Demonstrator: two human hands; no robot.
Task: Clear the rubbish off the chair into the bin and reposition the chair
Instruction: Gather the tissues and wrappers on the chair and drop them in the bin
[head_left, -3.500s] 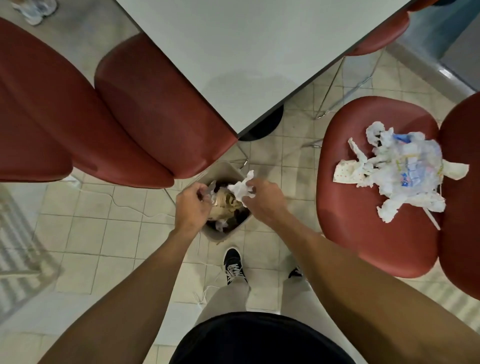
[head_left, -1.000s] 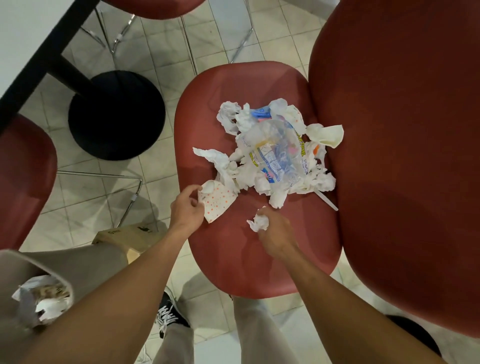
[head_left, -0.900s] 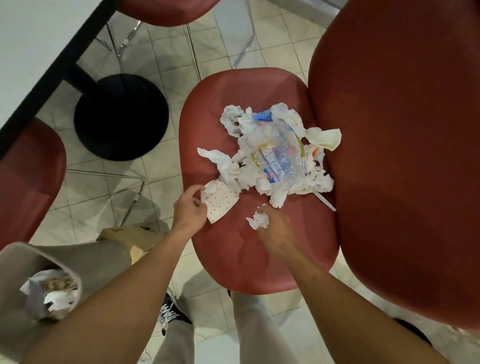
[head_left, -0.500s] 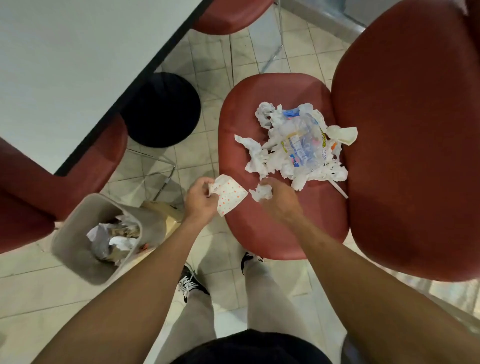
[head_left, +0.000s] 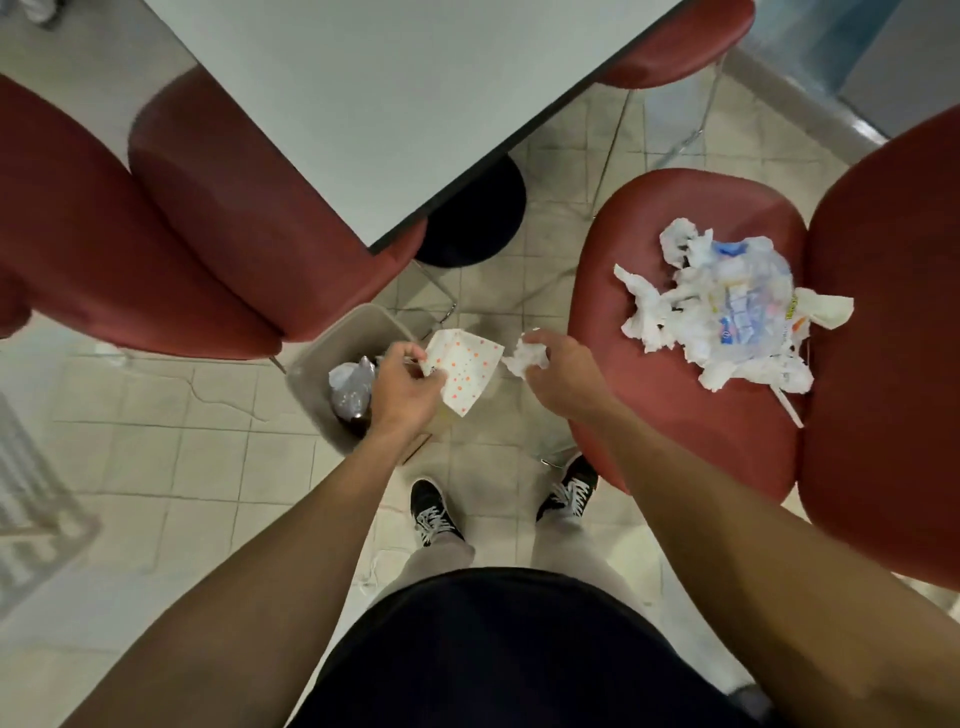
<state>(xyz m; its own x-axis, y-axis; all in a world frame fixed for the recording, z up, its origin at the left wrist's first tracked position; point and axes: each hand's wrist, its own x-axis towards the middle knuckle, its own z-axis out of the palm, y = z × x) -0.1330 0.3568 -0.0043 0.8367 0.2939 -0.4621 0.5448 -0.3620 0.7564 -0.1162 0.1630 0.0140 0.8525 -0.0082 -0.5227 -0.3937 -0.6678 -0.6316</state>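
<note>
My left hand (head_left: 404, 387) pinches a white paper with orange dots (head_left: 467, 370) right over the near edge of the beige bin (head_left: 332, 343) on the floor. My right hand (head_left: 558, 371) grips a small crumpled white tissue (head_left: 525, 357), held above the floor between the bin and the red chair (head_left: 675, 426). On that chair's seat lies a heap of rubbish (head_left: 727, 312): crumpled tissues, clear plastic wrappers and a white stick. The bin holds crumpled plastic and paper.
A white table (head_left: 395, 93) on a black round base (head_left: 472, 218) stands ahead. Two red chairs (head_left: 156, 234) sit left, right behind the bin, and another red chair (head_left: 685, 36) at the table's far side. My feet stand on the tiled floor below the hands.
Both hands lifted the dotted paper and the small tissue off the seat and carried them left to the bin. The view swung left with them.
</note>
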